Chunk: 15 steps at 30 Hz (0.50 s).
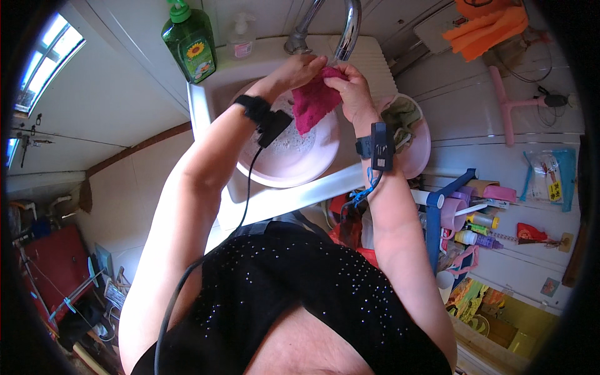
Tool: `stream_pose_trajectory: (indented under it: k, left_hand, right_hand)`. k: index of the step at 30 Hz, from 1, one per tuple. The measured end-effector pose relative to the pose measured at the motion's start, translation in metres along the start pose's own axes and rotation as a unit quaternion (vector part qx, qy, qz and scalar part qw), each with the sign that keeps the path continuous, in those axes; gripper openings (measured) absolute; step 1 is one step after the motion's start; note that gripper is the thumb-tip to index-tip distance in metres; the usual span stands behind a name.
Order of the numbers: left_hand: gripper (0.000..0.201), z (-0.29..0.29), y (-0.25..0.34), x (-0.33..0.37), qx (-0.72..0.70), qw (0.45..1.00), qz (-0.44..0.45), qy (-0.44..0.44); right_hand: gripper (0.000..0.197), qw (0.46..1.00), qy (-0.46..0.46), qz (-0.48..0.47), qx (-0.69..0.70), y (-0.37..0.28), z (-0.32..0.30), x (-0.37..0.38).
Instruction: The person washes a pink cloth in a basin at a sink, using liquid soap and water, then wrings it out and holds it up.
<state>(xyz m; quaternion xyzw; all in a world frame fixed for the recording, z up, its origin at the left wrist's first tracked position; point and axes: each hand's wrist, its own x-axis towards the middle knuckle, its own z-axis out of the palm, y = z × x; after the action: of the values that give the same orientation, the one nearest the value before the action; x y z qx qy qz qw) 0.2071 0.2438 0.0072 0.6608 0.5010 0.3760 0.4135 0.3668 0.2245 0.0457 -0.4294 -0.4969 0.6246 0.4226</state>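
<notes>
On my feed I see a magenta cloth (312, 105) at twelve o'clock — green, sunflower-patterned pump bottle (190, 50) at eleven, silver-speckled black top (290, 269) at six.

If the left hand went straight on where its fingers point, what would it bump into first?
Probably the shiny metal faucet spout, just past the fingertips of the left hand in this view. Depth is unclear, so it might pass under or beside it.
</notes>
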Motion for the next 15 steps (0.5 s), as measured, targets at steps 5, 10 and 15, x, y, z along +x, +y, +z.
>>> stream_pose_trajectory:
  k: [5, 10, 15]
  left_hand:
    - [0.045, -0.013, 0.000, -0.043, -0.223, 0.974, -0.037, -0.036]
    - [0.038, -0.035, 0.008, -0.046, -0.229, 0.972, -0.060, 0.007]
    - [0.034, -0.043, 0.022, -0.042, -0.177, 0.982, -0.027, 0.064]
  right_hand:
    - [0.017, 1.000, -0.010, -0.010, -0.022, -0.010, 0.008, 0.012]
    - [0.020, 0.996, -0.038, -0.006, -0.075, -0.015, 0.010, 0.021]
    - [0.021, 0.976, -0.076, 0.020, -0.202, -0.029, 0.001, 0.010]
